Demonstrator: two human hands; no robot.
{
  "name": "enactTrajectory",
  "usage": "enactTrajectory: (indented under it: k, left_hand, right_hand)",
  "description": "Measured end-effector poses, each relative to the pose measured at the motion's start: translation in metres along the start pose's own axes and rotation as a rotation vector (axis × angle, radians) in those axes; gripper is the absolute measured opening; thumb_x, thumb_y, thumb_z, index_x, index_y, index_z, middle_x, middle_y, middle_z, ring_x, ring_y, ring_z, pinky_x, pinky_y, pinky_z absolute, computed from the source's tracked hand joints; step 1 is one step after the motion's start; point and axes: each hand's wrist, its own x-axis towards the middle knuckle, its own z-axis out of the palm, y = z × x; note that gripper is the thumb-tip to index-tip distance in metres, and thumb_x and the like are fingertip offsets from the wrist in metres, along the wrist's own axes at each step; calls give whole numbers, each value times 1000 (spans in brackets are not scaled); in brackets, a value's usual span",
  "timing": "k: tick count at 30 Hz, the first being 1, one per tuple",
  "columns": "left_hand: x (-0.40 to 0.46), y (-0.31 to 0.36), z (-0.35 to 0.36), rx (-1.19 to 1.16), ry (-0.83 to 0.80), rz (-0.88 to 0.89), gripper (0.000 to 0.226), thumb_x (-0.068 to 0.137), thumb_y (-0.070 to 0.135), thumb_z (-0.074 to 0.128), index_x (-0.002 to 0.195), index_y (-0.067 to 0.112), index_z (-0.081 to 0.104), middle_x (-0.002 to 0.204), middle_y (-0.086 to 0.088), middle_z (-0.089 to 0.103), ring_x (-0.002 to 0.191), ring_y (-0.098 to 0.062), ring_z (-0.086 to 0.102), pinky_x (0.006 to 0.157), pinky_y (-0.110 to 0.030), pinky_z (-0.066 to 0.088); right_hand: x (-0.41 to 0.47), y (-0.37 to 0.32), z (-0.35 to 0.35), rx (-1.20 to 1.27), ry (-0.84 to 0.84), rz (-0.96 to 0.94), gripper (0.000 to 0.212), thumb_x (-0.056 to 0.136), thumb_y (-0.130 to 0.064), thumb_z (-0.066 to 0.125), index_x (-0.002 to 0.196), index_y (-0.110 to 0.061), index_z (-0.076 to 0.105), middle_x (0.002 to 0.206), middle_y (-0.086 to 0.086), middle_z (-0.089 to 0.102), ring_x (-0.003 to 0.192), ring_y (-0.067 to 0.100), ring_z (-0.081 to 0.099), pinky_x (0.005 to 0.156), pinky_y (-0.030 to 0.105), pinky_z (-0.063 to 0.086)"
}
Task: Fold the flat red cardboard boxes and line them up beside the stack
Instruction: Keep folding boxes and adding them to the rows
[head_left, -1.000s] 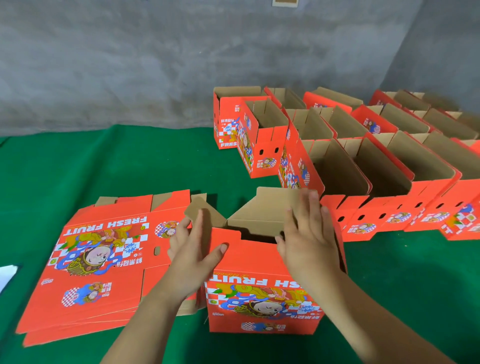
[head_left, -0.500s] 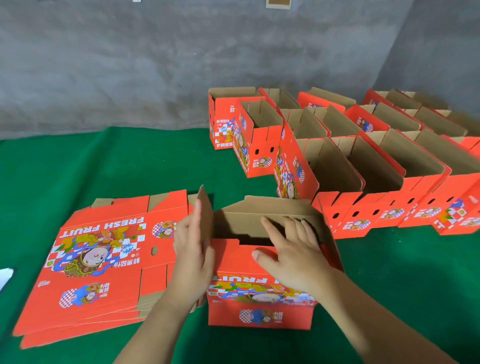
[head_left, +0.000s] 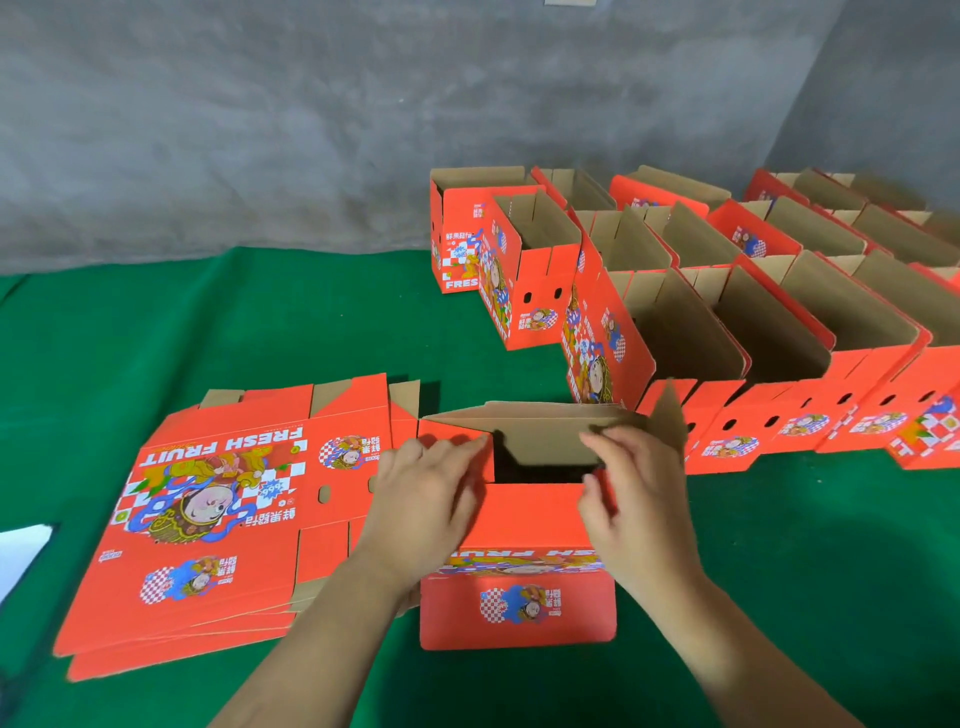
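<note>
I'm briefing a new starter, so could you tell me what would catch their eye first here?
First, the two hands, left and right, folding flaps on the half-formed red box at centre front. Left of it lies the stack of flat red boxes; behind and to the right stand rows of folded boxes on the green cloth.

You're working on a green cloth surface (head_left: 234, 322). On it lie a stack of flat red boxes (head_left: 218, 519) at left, one half-folded box (head_left: 519, 608) just beside it, rows of folded open boxes (head_left: 753, 332) at right, and something white (head_left: 21, 556) at the left edge.
</note>
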Motion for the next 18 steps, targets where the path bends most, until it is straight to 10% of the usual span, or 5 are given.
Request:
enactTrajectory:
  k: [3, 10, 15, 18]
  left_hand:
    - [16, 3, -2, 22, 26, -47, 57, 91, 30, 68, 147, 28, 56, 129, -1, 55, 96, -31, 67, 77, -43, 53]
    - [34, 4, 7, 53, -20, -186, 81, 93, 42, 64, 163, 32, 24, 173, -1, 14, 95, -38, 72, 77, -41, 56]
    - [26, 3, 7, -387, 259, -208, 46, 99, 61, 43, 136, 34, 50, 120, 23, 65, 107, -22, 55, 93, -43, 40]
    - [27, 3, 11, -208, 181, -242, 53, 94, 79, 44, 126, 42, 63, 123, 24, 59, 115, -22, 41, 99, -49, 35]
  right_hand:
    - [-22, 13, -3, -61, 202, 144, 54, 84, -22, 62, 136, -13, 51, 133, 7, 47, 129, 21, 39, 103, 46, 32]
    - [-38, 38, -6, -13, -187, 61, 37, 94, -31, 52, 123, -20, 71, 134, -3, 61, 126, 26, 55, 105, 47, 37]
    - [1, 31, -9, 221, -126, 336, 38, 99, -53, 38, 71, -28, 44, 68, -7, 47, 67, 13, 46, 63, 41, 38]
    - [22, 27, -2, 302, -115, 660, 32, 88, -64, 51, 109, -39, 52, 107, -6, 51, 102, 13, 43, 95, 49, 42]
